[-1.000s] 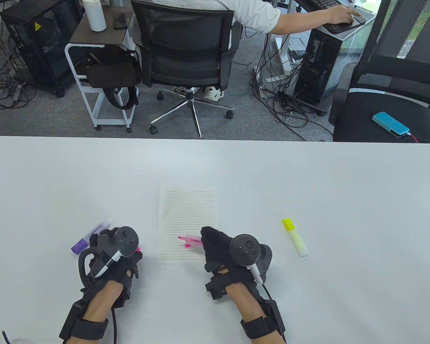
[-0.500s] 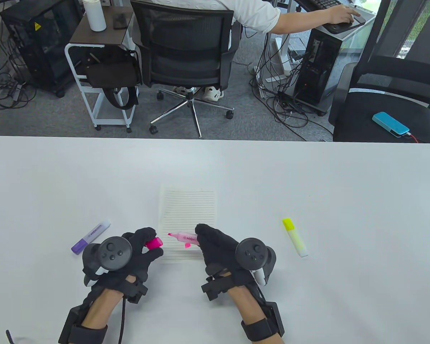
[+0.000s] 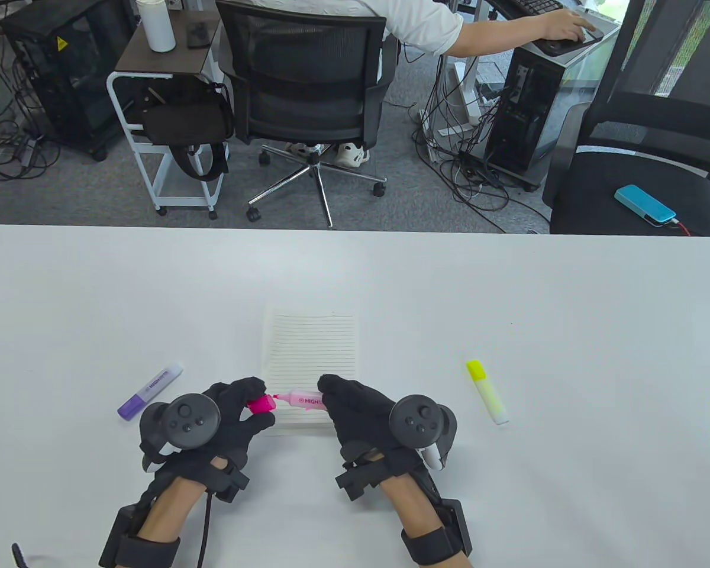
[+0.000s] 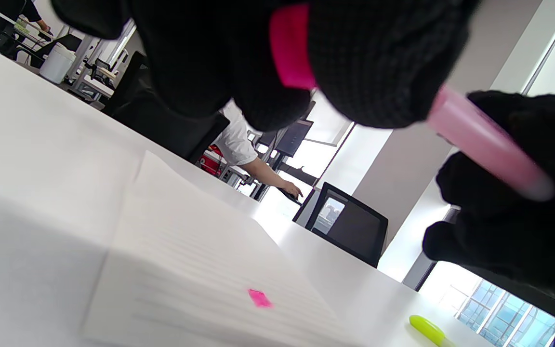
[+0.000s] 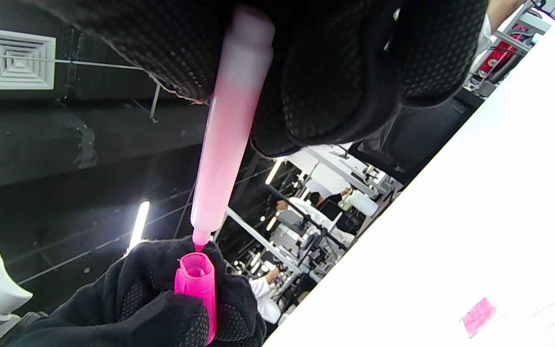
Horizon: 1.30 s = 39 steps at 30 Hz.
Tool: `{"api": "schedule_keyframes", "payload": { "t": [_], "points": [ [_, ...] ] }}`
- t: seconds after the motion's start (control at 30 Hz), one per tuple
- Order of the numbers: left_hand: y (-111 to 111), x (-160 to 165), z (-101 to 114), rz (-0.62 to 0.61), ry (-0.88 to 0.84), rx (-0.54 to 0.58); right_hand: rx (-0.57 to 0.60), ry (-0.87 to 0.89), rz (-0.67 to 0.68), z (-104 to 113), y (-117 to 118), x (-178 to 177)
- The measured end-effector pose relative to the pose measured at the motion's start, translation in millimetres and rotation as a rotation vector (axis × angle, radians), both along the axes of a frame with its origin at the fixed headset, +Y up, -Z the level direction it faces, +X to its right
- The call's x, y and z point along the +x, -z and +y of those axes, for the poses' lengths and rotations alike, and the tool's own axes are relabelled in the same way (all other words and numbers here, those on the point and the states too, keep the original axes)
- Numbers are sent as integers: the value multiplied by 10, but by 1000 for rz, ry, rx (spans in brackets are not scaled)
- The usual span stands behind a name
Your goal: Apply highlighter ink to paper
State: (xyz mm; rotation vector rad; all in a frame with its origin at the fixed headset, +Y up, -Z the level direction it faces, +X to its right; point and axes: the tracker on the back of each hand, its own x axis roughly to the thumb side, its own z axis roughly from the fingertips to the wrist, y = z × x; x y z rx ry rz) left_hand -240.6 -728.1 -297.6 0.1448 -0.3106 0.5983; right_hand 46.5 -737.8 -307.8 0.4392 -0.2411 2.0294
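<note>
A lined paper sheet (image 3: pixel 310 349) lies on the white table (image 3: pixel 509 284), with a small pink ink mark (image 4: pixel 259 298) on it, also in the right wrist view (image 5: pixel 479 315). My right hand (image 3: pixel 355 408) grips the pink highlighter (image 3: pixel 303 399) above the sheet's lower part, tip pointing left. My left hand (image 3: pixel 242 408) pinches the pink cap (image 3: pixel 261 404), its open end just at the tip. The right wrist view shows the tip (image 5: pixel 199 239) at the cap's mouth (image 5: pixel 195 272). The left wrist view shows the cap (image 4: pixel 291 46) and the pen body (image 4: pixel 484 140).
A purple highlighter (image 3: pixel 149 390) lies left of my left hand. A yellow highlighter (image 3: pixel 487 391) lies right of my right hand. Office chairs (image 3: pixel 307 77), a cart and a seated person are beyond the table's far edge.
My left hand came up from the table with the pink cap and moved right to the pen. My right hand lifted the highlighter off the paper and brought its tip to the cap.
</note>
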Motion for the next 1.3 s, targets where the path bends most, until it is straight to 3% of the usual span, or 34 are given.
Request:
{"api": "schedule_keyframes", "payload": {
  "t": [0.27,0.4,0.57,0.67,0.83,1.03,1.2,1.3],
  "points": [
    [-35,130,-32,-116,44,9,-23,-79,80,-54,2,-99],
    [-32,181,-72,-189,-50,-6,-76,-10,164,-101,16,-148],
    [-43,170,-106,-140,-44,9,-72,-37,232,-137,0,-245],
    [-34,175,-138,-121,-118,-47,-59,-51,217,-152,-17,-285],
    [-21,242,-171,-175,-199,-97,-49,-64,210,-145,-33,-298],
    [-37,277,-129,-188,-262,-136,54,-71,206,-56,-70,-300],
    [-113,345,-45,-182,-144,-20,52,-30,217,-81,-74,-291],
    [-135,362,5,-190,-135,-4,119,-23,216,-42,-97,-296]
  ]
}}
